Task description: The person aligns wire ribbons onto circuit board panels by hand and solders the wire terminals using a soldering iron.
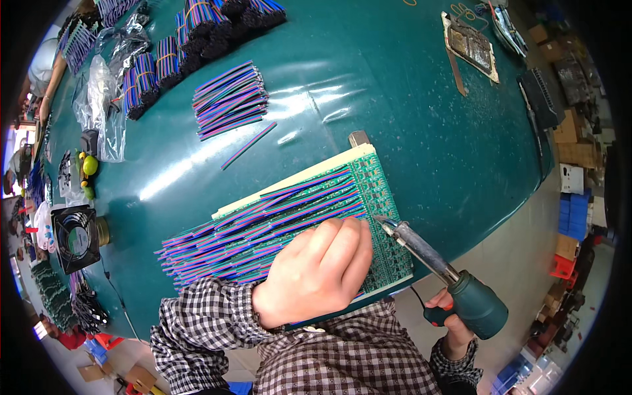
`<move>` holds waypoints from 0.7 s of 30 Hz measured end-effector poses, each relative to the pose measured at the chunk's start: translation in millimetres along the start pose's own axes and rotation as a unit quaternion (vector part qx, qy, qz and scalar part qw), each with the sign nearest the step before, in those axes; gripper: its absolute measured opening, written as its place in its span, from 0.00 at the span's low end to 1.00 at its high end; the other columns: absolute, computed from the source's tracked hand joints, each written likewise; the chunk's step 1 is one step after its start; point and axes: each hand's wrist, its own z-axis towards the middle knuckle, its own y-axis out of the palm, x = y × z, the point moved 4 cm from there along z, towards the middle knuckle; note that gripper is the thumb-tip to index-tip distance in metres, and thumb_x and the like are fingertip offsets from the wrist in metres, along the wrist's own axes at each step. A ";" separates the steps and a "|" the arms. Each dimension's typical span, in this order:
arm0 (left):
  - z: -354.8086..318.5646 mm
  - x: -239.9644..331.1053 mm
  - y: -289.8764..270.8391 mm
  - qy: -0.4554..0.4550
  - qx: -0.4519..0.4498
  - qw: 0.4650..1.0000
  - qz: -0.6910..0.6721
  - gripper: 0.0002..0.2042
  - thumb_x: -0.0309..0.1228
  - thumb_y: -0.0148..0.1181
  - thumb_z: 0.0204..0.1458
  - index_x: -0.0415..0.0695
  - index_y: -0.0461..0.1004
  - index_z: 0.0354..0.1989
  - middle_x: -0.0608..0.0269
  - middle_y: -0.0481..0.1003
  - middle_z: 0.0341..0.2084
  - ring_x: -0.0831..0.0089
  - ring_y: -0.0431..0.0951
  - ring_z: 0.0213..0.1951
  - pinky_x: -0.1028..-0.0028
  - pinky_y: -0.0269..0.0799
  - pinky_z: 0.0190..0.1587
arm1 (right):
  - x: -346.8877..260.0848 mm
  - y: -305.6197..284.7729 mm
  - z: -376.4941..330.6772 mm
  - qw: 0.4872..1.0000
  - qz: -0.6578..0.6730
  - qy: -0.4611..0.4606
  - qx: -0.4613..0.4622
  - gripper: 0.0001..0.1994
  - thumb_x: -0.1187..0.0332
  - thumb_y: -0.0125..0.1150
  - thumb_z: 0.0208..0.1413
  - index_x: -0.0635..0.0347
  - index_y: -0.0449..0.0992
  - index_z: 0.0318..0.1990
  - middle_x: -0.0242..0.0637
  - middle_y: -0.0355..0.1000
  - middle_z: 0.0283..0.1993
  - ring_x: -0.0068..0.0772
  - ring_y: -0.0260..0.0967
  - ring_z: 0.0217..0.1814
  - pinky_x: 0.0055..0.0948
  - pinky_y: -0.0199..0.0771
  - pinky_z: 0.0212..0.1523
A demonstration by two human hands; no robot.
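Note:
A green circuit board panel (388, 253) lies on the table in front of me, with rows of small components along its right part. Many multicoloured ribbon wires (217, 240) stretch leftward across it. My left hand (316, 266) rests over the wires, fingers curled together near their right ends; its fingertips and anything between them are hidden. My right hand (453, 319) grips the handle of a dark green soldering gun (484, 306). Its metal barrel points up and left, and the tip is at the board beside my left fingers. Whether the tip touches is unclear.
Beyond the board lie a loose pile of cut wires (230, 102) and one single wire (249, 146). Rubber-banded wire bundles (204, 29) stand at the back left. A small fan (74, 238) sits on the left, and a grimy tray (471, 46) at the back right.

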 end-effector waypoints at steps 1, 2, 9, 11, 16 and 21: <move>-0.4 0.2 0.3 0.000 -0.001 1.000 0.000 0.18 0.25 0.65 0.41 0.34 0.82 0.44 0.58 0.78 0.39 0.68 0.79 0.35 0.73 0.76 0.32 | -4.2 2.0 1.4 0.999 -0.033 -0.019 0.007 0.27 0.51 0.83 0.47 0.68 0.83 0.41 0.39 0.83 0.34 0.33 0.82 0.37 0.30 0.79 0.43; -0.9 0.2 0.8 0.001 -0.001 1.000 0.002 0.19 0.25 0.65 0.41 0.33 0.82 0.44 0.57 0.78 0.39 0.68 0.79 0.35 0.73 0.76 0.32 | -7.7 4.8 3.7 0.999 -0.034 -0.018 0.007 0.27 0.51 0.83 0.47 0.68 0.83 0.41 0.39 0.83 0.34 0.33 0.82 0.37 0.30 0.79 0.43; -0.3 -0.9 0.4 0.005 0.008 1.000 -0.003 0.19 0.25 0.65 0.40 0.33 0.82 0.44 0.57 0.78 0.39 0.68 0.79 0.35 0.74 0.76 0.31 | -15.6 13.5 7.2 1.000 0.009 0.027 0.008 0.29 0.53 0.86 0.43 0.69 0.82 0.43 0.37 0.83 0.35 0.30 0.82 0.38 0.29 0.77 0.46; -0.6 -0.9 0.6 0.006 0.010 1.000 0.001 0.19 0.24 0.66 0.40 0.33 0.82 0.44 0.57 0.78 0.39 0.68 0.79 0.34 0.74 0.76 0.31 | -13.4 11.2 5.7 1.000 0.005 0.027 0.011 0.30 0.53 0.86 0.42 0.69 0.81 0.44 0.37 0.83 0.35 0.31 0.82 0.38 0.29 0.77 0.46; -1.0 0.0 2.3 0.011 0.017 1.000 0.011 0.18 0.24 0.66 0.40 0.33 0.83 0.43 0.57 0.78 0.39 0.69 0.79 0.34 0.74 0.75 0.31 | -12.5 12.8 6.2 0.999 0.015 0.048 0.013 0.30 0.53 0.86 0.42 0.69 0.81 0.44 0.37 0.84 0.35 0.31 0.82 0.38 0.29 0.77 0.47; -1.6 -0.1 0.6 0.005 0.018 1.000 0.018 0.18 0.25 0.66 0.41 0.34 0.83 0.44 0.58 0.78 0.39 0.70 0.79 0.34 0.75 0.74 0.30 | 10.7 -9.9 -5.6 0.999 -0.039 0.015 -0.011 0.31 0.51 0.86 0.42 0.68 0.81 0.45 0.37 0.84 0.34 0.31 0.83 0.39 0.29 0.78 0.47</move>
